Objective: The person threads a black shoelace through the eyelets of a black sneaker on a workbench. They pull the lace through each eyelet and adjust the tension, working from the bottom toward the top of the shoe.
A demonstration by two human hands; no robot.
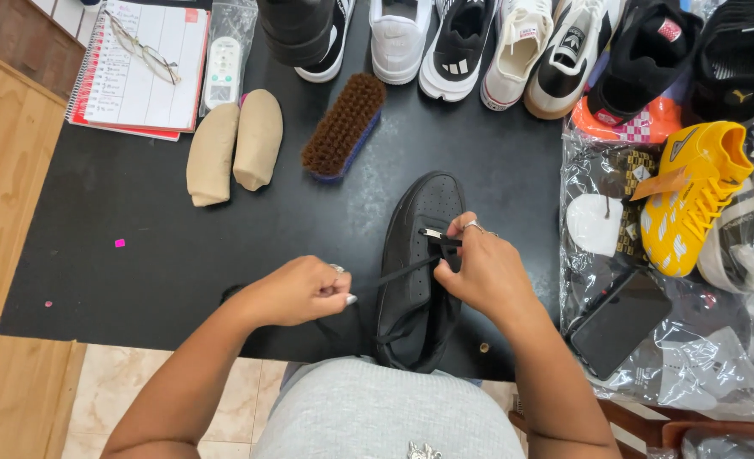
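Both hands (394, 285) pull a black lace (404, 270) through the black shoe (419, 255).

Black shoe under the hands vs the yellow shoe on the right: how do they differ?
The black shoe lies on the bare black table; the yellow shoe rests on clear plastic bags.
The black shoe is held by the right hand, with the left hand pulling its lace; the yellow shoe is untouched.
The yellow shoe carries an orange tag; the black one shows none.
Both are lace-up shoes.

Grey top, bare forearms — ringed right hand (489, 274)
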